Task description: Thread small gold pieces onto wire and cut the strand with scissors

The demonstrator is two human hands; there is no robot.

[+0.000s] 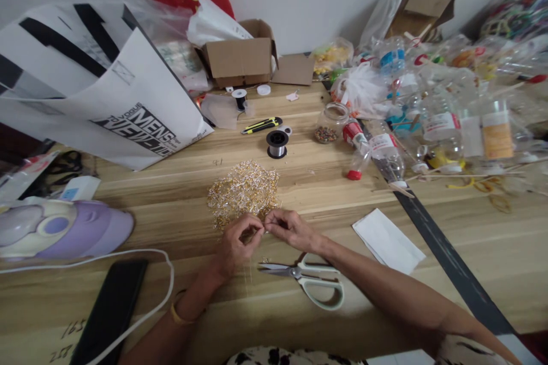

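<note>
My left hand [243, 238] and my right hand [289, 227] meet fingertip to fingertip at the near edge of a heap of gold and silver jewellery findings [244, 191]. Both hands are closed in a pinch. Fine thread or wire strands [248, 274] hang below my left hand. What sits between the right fingertips is too small to make out. Just below the hands lie scissors [299, 274] with pale handles, blades parted and pointing left. A few tiny loose pieces [266, 260] rest near the blade tips.
Beyond the heap stand a spool of silver wire [277, 144] and a yellow-black utility knife [261, 125]. A bead jar [329, 125] and plastic bottles [385, 148] crowd the right. Folded paper [389, 240] lies right; a phone [110, 311], white cable [169, 274] and purple device [85, 228] sit left.
</note>
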